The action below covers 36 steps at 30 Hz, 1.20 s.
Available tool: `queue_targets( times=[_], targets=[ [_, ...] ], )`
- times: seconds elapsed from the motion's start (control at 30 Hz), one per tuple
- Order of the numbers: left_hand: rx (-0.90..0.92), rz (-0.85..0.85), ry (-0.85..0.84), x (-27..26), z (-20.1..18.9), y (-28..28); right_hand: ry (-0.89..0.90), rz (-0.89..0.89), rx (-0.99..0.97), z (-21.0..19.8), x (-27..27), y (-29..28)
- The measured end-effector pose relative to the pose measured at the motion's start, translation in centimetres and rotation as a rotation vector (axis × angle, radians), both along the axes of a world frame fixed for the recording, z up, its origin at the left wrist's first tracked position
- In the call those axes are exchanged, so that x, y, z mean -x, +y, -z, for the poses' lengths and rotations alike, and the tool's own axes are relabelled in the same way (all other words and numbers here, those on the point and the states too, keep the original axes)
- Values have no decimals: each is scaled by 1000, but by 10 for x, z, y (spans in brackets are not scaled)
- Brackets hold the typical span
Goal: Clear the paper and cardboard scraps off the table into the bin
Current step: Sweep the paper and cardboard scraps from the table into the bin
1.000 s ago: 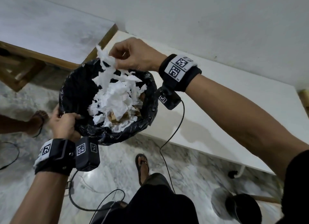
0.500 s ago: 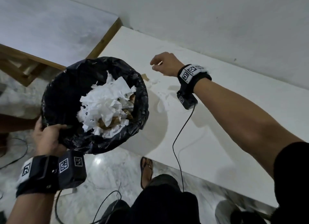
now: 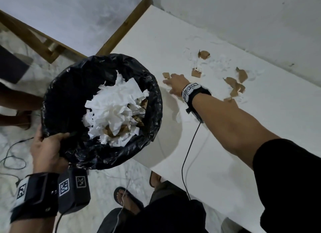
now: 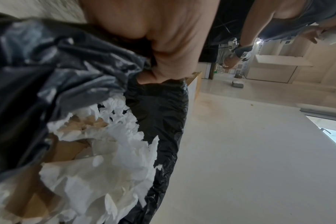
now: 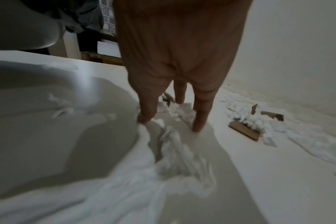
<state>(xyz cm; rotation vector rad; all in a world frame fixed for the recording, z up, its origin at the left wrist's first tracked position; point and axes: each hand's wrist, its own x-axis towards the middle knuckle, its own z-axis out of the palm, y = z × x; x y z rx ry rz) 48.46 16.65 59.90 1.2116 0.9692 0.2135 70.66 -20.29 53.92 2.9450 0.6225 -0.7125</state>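
A bin lined with a black bag [image 3: 62, 86] hangs beside the table's left end, holding torn white paper [image 3: 114, 111] and brown cardboard bits. My left hand [image 3: 46, 149] grips its near rim [image 4: 125, 63]. My right hand [image 3: 175, 84] lies open on the white table [image 3: 225, 145], fingers straight and spread, tips down among white paper shreds [image 5: 173, 145]. Brown cardboard scraps [image 3: 234, 85] lie to its right and further back [image 3: 204, 54], one small piece [image 3: 166, 75] just beyond the fingers. In the right wrist view a cardboard piece [image 5: 244, 131] lies right of the fingers [image 5: 200, 121].
A wall [image 3: 243, 15] runs along the table's far side. A wooden-framed table [image 3: 52, 24] stands to the left. Cables [image 3: 189, 154] trail from the wristbands over the table and marble floor [image 3: 107, 180]. Another person's foot [image 3: 20, 119] shows at left; my sandalled feet are below.
My right hand left the bin, where it was dropping paper, and reached out to the table; it now lies flat among the scraps. The bin stayed in my left hand.
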Motion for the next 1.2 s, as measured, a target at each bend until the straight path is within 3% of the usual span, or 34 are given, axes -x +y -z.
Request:
queue_targets(
  times=[0.17, 0.4, 0.57, 0.77, 0.87, 0.97, 1.1, 1.2],
  targets=[
    [11, 5, 28, -1, 7, 4, -97, 68, -115, 12, 14, -3],
    [34, 55, -5, -17, 6, 4, -147, 292, -380, -12, 41, -52],
    [29, 131, -11, -24, -4, -7, 66, 243, -161, 10, 106, -55],
    [2, 105, -46, -27, -8, -6, -41, 281, -164, 15, 115, -45],
    [-28, 113, -37, -30, -10, -6, -123, 379, -281, -9, 94, -35],
    [-41, 81, -43, -33, -11, -7, -305, 414, -609, -59, 69, -12],
    [-28, 66, -56, -38, -17, -13, -415, 262, -940, -150, 41, 32],
    [-11, 91, -45, -44, -20, -21, -424, 100, -1031, -199, 27, 63]
  ],
)
